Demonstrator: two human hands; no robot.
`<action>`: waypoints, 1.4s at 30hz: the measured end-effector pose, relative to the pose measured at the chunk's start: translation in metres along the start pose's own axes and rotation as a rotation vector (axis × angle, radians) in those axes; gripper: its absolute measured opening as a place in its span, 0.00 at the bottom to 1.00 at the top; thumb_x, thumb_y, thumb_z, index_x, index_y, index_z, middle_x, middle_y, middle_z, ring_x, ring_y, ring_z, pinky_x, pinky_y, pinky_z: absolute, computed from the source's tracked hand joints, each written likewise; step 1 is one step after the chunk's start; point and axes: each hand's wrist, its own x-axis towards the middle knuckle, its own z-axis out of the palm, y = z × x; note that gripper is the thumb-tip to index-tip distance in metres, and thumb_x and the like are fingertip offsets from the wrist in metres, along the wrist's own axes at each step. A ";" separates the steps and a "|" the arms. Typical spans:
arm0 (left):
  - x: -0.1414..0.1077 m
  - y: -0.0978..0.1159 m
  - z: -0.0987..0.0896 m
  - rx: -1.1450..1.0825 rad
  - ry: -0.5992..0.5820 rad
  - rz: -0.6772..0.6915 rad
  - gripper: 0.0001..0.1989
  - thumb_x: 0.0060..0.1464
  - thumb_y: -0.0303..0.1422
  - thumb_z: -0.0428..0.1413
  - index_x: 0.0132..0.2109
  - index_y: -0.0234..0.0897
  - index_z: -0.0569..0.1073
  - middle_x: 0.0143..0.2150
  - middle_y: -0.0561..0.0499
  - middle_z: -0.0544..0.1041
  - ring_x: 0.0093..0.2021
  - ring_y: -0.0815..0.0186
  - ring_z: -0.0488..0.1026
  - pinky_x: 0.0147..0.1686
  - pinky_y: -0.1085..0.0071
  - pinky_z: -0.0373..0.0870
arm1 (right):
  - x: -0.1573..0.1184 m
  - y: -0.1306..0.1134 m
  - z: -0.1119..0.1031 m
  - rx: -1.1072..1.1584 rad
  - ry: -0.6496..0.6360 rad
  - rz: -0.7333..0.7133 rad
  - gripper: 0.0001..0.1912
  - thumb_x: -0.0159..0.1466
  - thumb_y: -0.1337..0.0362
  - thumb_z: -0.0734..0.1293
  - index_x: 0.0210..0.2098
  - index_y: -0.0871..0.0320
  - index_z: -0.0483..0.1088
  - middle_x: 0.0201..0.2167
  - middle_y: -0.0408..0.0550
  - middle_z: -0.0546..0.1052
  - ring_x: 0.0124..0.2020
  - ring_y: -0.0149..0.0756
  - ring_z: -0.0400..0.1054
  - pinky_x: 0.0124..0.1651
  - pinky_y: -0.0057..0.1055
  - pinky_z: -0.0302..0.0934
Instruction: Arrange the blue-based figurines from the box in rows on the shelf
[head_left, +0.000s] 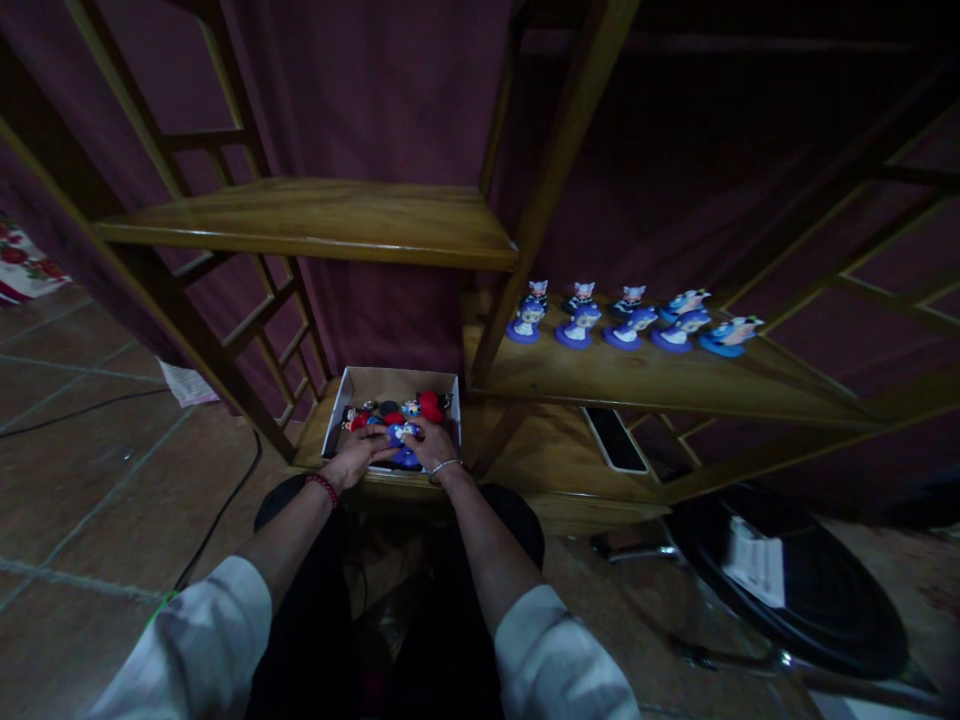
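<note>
Both of my hands are over a white cardboard box (pixel 397 380) on the lowest shelf. Between them is a small purple and white figurine (pixel 403 433). My left hand (pixel 364 452) has its fingers closed on the figurine's left side, and my right hand (pixel 435 445) pinches it from the right. Under and around them in the box lie several more figurines, among them a red one (pixel 430 405) at the back right and a black and red one (pixel 351 416) at the left. Another purple piece (pixel 406 458) shows just below the held figurine; its shape is partly hidden.
On the right shelf (pixel 600 375) stand several figurines in rows, including a purple-haired one (pixel 577 326) and a blue-based one (pixel 731 336). A phone-like black slab (pixel 616 440) lies on the lower shelf. A round black stool (pixel 795 580) with paper stands right. A cable (pixel 225 510) crosses the floor.
</note>
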 end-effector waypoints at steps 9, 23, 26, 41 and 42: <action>-0.007 0.009 0.001 -0.159 -0.084 0.077 0.06 0.46 0.24 0.56 0.25 0.31 0.67 0.24 0.55 0.69 0.28 0.74 0.70 0.44 0.61 0.70 | -0.003 -0.011 -0.004 0.065 0.063 -0.048 0.14 0.54 0.60 0.64 0.40 0.55 0.69 0.32 0.44 0.76 0.33 0.31 0.69 0.38 0.26 0.62; -0.006 0.013 0.005 -0.169 -0.108 0.104 0.05 0.45 0.22 0.56 0.33 0.33 0.72 0.31 0.53 0.72 0.35 0.71 0.71 0.46 0.60 0.68 | -0.002 -0.004 -0.002 0.101 0.105 -0.062 0.16 0.54 0.58 0.64 0.41 0.54 0.68 0.34 0.43 0.75 0.33 0.32 0.69 0.39 0.29 0.63; -0.008 0.015 0.004 -0.148 -0.133 0.090 0.10 0.46 0.22 0.55 0.38 0.34 0.72 0.35 0.50 0.73 0.39 0.69 0.70 0.47 0.62 0.67 | -0.002 -0.004 -0.002 0.097 0.101 -0.041 0.16 0.53 0.57 0.64 0.41 0.54 0.68 0.34 0.42 0.75 0.32 0.31 0.68 0.38 0.28 0.63; -0.009 0.013 0.009 -0.096 -0.159 0.125 0.13 0.43 0.22 0.57 0.39 0.36 0.72 0.41 0.49 0.72 0.45 0.67 0.68 0.49 0.65 0.65 | -0.004 -0.003 -0.001 0.125 0.160 -0.032 0.14 0.52 0.57 0.64 0.37 0.56 0.69 0.30 0.43 0.74 0.29 0.30 0.67 0.35 0.27 0.62; -0.008 0.012 0.009 -0.091 -0.162 0.129 0.13 0.43 0.23 0.57 0.40 0.36 0.72 0.42 0.49 0.72 0.45 0.67 0.68 0.49 0.65 0.64 | -0.004 -0.002 -0.001 0.126 0.159 -0.034 0.15 0.52 0.56 0.64 0.37 0.56 0.69 0.30 0.42 0.74 0.29 0.30 0.67 0.35 0.27 0.63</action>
